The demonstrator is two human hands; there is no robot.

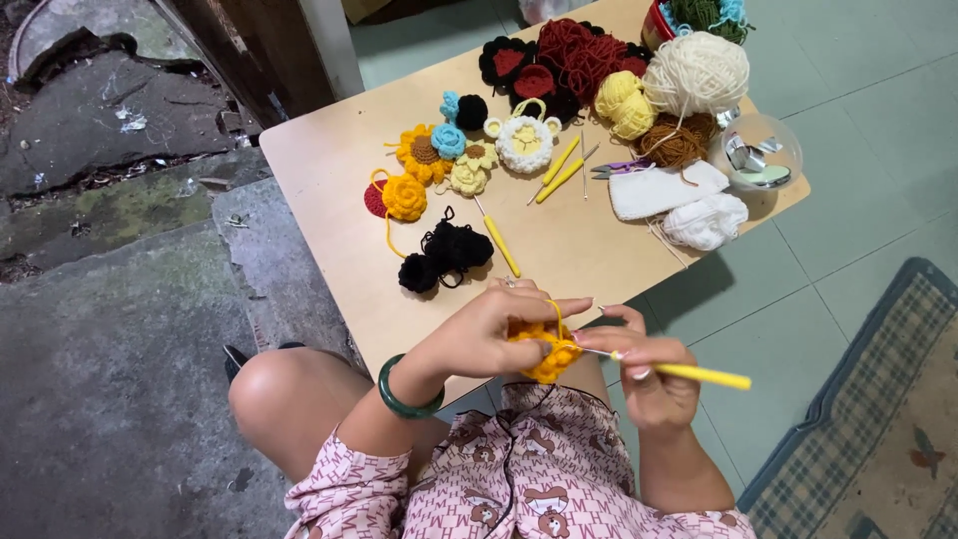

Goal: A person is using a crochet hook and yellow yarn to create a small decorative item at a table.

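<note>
The left hand (489, 334) pinches the yellow crochet piece (544, 349) over the table (329, 160) edge; the right hand (649, 369), at its 3 o'clock, grips 1 yellow-handled crochet hook (689, 373). Best to keep yarn tension even and each stitch small.

Soft, even daylight fills the scene, bright without glare. The table (329, 170) throws a mild shadow onto the green floor (778, 299) just beyond the hands' grip on the yellow crochet piece (544, 349). Focus is sharp there; wide-angle stretch bends the frame's far edges.
</note>
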